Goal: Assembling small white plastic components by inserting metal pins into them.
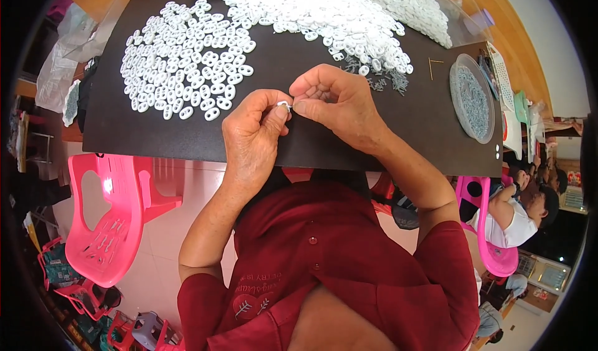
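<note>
My left hand point(250, 133) pinches a small white plastic piece point(284, 104) between thumb and fingers, over the near part of the dark table point(162, 138). Thumb and fingertips of my right hand point(342, 105) are pressed together right beside that piece. Whatever sits in the right pinch is too small and covered to make out. Beyond my left hand, many white two-holed oval pieces point(180, 71) lie spread out. A larger heap of white pieces point(305, 8) rises past my hands. Small grey screw-like parts point(392, 82) lie loose at that heap's near right edge.
A round clear tub point(457, 105) of small grey parts stands at the table's right side. Near it lies a thin gold L-shaped rod point(431, 68). A clear bag of white pieces point(417, 11) is at the far right. Pink plastic chairs point(106, 220) flank me; a person point(514, 217) sits right.
</note>
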Available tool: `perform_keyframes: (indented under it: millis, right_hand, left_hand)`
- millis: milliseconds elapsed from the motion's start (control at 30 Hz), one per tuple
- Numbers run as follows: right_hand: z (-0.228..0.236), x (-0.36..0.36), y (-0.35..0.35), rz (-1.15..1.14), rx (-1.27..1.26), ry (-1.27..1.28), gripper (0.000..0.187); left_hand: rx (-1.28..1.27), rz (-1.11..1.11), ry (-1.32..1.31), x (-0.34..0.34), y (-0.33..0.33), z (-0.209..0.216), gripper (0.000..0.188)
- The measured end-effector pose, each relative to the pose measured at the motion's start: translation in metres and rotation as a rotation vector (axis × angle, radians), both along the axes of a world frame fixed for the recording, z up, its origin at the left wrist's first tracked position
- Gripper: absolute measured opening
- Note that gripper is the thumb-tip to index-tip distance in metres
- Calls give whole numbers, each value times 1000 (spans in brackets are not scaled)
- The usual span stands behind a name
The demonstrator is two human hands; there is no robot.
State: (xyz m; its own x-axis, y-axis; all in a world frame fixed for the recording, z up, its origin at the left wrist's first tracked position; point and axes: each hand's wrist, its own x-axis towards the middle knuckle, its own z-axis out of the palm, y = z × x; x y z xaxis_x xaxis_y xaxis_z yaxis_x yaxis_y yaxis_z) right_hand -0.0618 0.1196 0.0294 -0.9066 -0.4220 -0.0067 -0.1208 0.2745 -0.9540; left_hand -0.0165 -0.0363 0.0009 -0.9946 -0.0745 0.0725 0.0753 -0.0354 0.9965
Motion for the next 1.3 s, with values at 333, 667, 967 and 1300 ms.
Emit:
perform_keyframes:
  millis: [333,667,967,1300]
  right_hand:
    - [-3,1,-1,-10,-4,2,15]
    - [-14,-1,-5,-86,-48,7,13]
    - [-11,3,-11,-182,-159,-36,12]
    - [-10,-3,-11,-115,-152,-10,10]
  left_hand:
    - [-171,39,142,1,3,-5,6]
    - [-411,103,303,-1,9,-16,8]
    - [-363,191,394,-5,14,-12,14]
    - [115,64,-42,-5,7,-3,9]
